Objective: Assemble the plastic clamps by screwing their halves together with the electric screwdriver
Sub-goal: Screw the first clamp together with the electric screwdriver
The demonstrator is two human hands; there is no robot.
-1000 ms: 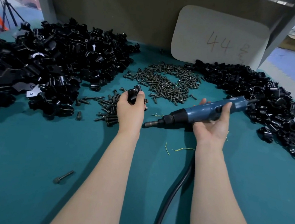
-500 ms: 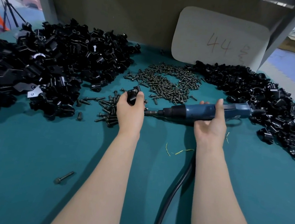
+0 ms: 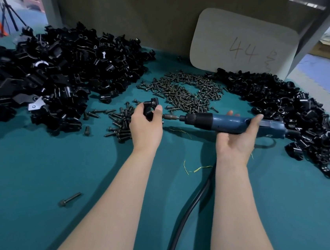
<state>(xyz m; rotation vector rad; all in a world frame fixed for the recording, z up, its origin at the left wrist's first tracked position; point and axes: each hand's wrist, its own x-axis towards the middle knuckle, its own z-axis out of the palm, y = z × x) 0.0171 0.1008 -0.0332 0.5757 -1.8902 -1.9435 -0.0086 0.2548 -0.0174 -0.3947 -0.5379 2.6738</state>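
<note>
My left hand (image 3: pixel 146 125) grips a black plastic clamp (image 3: pixel 149 107) above the teal table, thumb on its right side. My right hand (image 3: pixel 237 140) holds the blue electric screwdriver (image 3: pixel 232 123) level, fingers wrapped round its body. The driver's bit (image 3: pixel 170 116) points left and meets the clamp at my left thumb. A big heap of loose black clamp halves (image 3: pixel 58 75) lies at the left. Another pile of black clamps (image 3: pixel 296 115) lies at the right. Dark screws (image 3: pixel 184 92) are spread at the centre back.
A smaller bunch of longer screws (image 3: pixel 120 122) lies just left of my left hand, and a single bolt (image 3: pixel 70 199) lies near the front left. The driver's black cable (image 3: pixel 188 213) runs toward me between my arms. A card marked 44 (image 3: pixel 244 45) leans on the back wall.
My right hand swung the screwdriver from a downward tilt to level and moved its bit left up to the clamp. My left hand kept the clamp in nearly the same spot.
</note>
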